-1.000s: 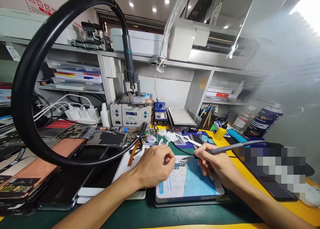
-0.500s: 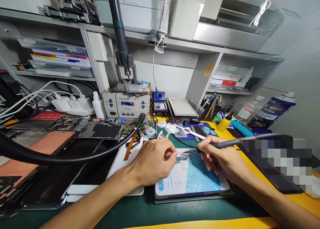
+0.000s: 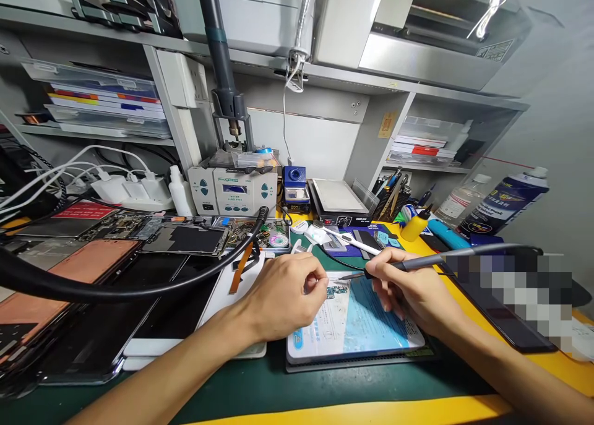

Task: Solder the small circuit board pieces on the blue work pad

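The worktop, a green mat with yellow edging, stands below a white shelving unit. At the rear sit a hot-air rework station, a power strip and, at far right, a spray can. Opened phone bodies lie to the left, and a black flexible hose arcs across them. A pixelated patch obscures the area at right. Directly before the person lies a blue printed repair mat, flat on the worktop. A small circuit board rests on the upper left part of that mat. The left hand is curled at the board's left edge, with the left fingertips just beside or touching it; the state of this grip cannot be determined, as the fingers are partly hidden. The right hand comes in from the right, its grip pressed together in a pen hold on a slim soldering iron. The iron's fine metal tip points left, close above the board's upper edge.
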Action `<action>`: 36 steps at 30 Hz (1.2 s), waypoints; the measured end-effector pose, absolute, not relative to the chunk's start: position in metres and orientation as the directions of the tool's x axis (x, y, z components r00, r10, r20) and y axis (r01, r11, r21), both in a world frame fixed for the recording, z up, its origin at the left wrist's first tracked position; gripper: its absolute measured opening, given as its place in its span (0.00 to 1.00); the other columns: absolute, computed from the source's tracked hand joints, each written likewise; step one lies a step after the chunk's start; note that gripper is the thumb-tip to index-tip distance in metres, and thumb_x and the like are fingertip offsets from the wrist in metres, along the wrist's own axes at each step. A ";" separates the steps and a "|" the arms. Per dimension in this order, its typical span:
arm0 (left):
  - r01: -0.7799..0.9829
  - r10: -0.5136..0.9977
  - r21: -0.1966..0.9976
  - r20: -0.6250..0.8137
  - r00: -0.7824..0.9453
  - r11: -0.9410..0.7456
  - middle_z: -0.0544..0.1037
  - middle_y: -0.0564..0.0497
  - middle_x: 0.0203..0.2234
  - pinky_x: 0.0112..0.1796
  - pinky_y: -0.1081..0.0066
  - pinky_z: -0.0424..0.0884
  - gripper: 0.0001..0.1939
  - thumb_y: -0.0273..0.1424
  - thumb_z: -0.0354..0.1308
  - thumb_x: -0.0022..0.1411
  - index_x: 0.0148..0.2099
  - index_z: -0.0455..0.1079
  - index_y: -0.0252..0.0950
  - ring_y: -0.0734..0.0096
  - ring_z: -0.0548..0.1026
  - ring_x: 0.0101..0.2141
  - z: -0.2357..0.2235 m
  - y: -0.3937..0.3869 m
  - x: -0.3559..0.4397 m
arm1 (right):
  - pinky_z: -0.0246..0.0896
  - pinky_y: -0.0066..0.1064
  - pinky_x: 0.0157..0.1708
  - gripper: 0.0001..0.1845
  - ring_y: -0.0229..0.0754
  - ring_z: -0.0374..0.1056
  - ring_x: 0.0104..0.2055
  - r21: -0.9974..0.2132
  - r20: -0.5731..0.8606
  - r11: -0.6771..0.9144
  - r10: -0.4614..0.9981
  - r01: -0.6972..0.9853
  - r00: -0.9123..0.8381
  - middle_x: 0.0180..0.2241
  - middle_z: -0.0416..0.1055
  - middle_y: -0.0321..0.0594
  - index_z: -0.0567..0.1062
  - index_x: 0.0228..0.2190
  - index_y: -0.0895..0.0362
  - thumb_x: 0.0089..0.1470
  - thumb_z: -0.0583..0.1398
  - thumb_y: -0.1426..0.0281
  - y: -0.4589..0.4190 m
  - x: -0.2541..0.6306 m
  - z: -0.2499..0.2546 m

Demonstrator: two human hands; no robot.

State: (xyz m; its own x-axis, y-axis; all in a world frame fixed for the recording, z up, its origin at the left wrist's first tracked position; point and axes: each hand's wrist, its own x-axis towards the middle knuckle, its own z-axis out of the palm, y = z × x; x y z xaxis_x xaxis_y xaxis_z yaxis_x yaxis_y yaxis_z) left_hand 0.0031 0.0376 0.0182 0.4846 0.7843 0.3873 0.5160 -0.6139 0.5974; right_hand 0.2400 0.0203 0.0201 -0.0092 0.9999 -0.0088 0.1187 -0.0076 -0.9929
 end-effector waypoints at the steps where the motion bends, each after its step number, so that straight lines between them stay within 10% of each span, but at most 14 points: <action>1: 0.516 0.784 0.597 0.388 0.484 -0.614 0.71 0.56 0.22 0.28 0.72 0.60 0.07 0.26 0.56 0.60 0.29 0.71 0.36 0.75 0.67 0.26 0.018 0.038 0.003 | 0.50 0.18 0.07 0.14 0.33 0.63 0.13 -0.993 -0.008 -0.007 1.000 0.119 -0.008 0.16 0.70 0.31 0.73 0.25 0.57 0.52 0.68 0.61 0.020 0.240 0.020; 36: 0.538 0.786 0.578 0.377 0.491 -0.613 0.73 0.54 0.24 0.29 0.72 0.64 0.08 0.27 0.55 0.61 0.30 0.72 0.35 0.73 0.69 0.26 0.021 0.036 0.005 | 0.49 0.18 0.08 0.15 0.32 0.64 0.13 -0.992 -0.006 -0.005 1.000 0.123 -0.007 0.17 0.70 0.31 0.73 0.24 0.57 0.51 0.69 0.60 0.018 0.234 0.025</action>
